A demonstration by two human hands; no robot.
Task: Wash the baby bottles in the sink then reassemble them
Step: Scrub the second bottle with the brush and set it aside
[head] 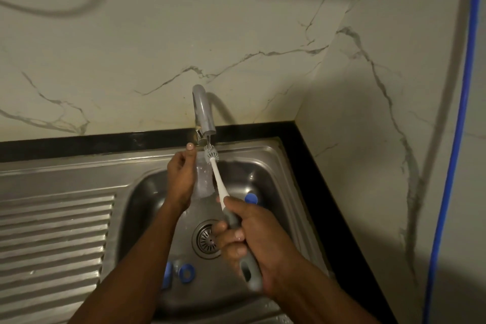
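You are wetting the bottle brush under the running tap, right hand gripping its handle, left hand apparently gripping a clear bottle over the sink, blue rings lying below, scrubbing likely coming next.

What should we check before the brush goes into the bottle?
1. Water from the tap: ok, it falls on the brush head.
2. Grip on the brush: ok, the right hand holds its grey handle.
3. Grip on the clear bottle: ok, the left hand holds it under the tap.
4. Brush head lined up with the bottle's mouth: cannot tell, the bottle is blurred.
5. The blue rings out of the way: ok, they lie in the sink.
6. Soap: cannot tell.
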